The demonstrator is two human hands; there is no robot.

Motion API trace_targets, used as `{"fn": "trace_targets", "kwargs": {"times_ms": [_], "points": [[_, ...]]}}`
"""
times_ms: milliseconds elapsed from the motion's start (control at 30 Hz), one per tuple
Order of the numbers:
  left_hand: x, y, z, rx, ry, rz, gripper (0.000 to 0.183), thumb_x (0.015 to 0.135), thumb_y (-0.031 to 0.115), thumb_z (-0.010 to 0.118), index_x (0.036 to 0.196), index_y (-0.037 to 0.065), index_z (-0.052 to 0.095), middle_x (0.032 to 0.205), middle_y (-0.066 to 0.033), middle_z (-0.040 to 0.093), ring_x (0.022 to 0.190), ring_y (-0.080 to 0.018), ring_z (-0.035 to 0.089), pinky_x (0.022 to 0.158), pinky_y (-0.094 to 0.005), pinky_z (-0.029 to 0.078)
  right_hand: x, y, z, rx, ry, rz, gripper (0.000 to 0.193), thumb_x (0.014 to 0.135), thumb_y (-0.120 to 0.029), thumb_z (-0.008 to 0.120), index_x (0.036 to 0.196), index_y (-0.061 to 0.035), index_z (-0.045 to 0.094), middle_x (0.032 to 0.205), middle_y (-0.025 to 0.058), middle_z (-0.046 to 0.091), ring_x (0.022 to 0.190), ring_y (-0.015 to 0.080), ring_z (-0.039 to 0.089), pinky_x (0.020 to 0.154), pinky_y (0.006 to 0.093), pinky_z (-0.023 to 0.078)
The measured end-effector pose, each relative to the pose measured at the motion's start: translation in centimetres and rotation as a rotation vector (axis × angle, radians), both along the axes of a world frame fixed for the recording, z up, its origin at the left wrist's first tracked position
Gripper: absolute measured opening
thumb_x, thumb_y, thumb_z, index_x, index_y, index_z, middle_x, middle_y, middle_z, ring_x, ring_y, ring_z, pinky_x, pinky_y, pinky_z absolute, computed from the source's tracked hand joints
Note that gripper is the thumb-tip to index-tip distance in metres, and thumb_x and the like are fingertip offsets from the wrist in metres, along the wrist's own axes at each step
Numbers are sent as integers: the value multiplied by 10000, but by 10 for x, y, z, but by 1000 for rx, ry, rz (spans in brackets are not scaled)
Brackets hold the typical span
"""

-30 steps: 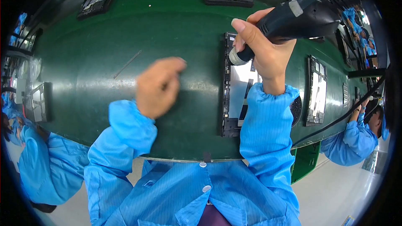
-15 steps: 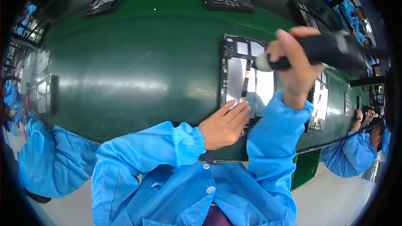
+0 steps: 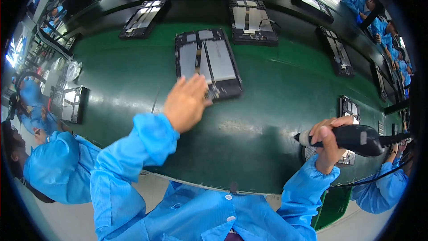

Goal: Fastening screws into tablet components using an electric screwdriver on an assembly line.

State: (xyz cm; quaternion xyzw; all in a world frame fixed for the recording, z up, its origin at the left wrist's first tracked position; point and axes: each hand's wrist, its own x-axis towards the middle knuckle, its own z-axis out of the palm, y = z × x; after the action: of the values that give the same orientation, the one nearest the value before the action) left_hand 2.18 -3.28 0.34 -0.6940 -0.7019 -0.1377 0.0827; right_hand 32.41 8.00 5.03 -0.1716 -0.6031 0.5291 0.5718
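Overall, a green worktop [image 3: 133, 76] carries several opened tablets in a row. One tablet [image 3: 208, 62] lies face down, back cover off, just beyond the left hand [image 3: 186, 102]. That hand is released, fingers extended, tips touching the tablet's near edge. The right hand [image 3: 327, 140] is clenched around a black electric screwdriver [image 3: 352, 137], held level above the worktop's near right edge.

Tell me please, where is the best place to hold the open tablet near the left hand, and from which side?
Probably grip the open tablet by its dark frame at the near corner, coming from the left hand side. It lies flat; its middle shows bare inner parts.
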Motion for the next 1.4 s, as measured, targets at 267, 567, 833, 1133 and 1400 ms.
{"fn": "trace_targets", "kwargs": {"times_ms": [267,567,833,1133,1400], "points": [[-90,100,7,-48,171,279,230,738,83,600,944,-15,571,1084,-168,566,976,-325,553,875,-421,422,-14,-9,-6,-153,-3,138,320,722,84,647,904,-24,407,629,81,527,528,144,532,536,272,465],[-21,216,2,-160,344,141,426,642,13,615,1061,-29,545,1141,-140,524,1125,-289,470,869,-422,427,-8,-6,-22,-324,-109,86,311,706,76,686,887,-35,459,635,53,559,529,108,547,489,235,464],[-40,224,12,-217,321,237,600,594,58,611,1175,-8,476,1235,-169,482,1157,-301,461,967,-423,379,-12,1,-27,-337,-79,223,297,645,-78,795,832,-22,570,586,-38,525,507,17,456,456,178,351],[-41,231,27,213,164,58,460,662,57,526,1115,-27,541,1161,-212,543,1023,-365,543,900,-413,431,-5,10,-18,-153,-151,179,448,584,-83,847,900,-22,536,623,-17,536,537,16,467,464,179,339],[43,149,-3,326,-134,-298,569,645,-26,600,1203,-5,490,1246,-200,492,1169,-356,463,1013,-412,344,11,18,-5,-195,-76,-24,277,638,-126,806,737,-32,564,582,-36,529,499,35,453,434,212,347]]}}
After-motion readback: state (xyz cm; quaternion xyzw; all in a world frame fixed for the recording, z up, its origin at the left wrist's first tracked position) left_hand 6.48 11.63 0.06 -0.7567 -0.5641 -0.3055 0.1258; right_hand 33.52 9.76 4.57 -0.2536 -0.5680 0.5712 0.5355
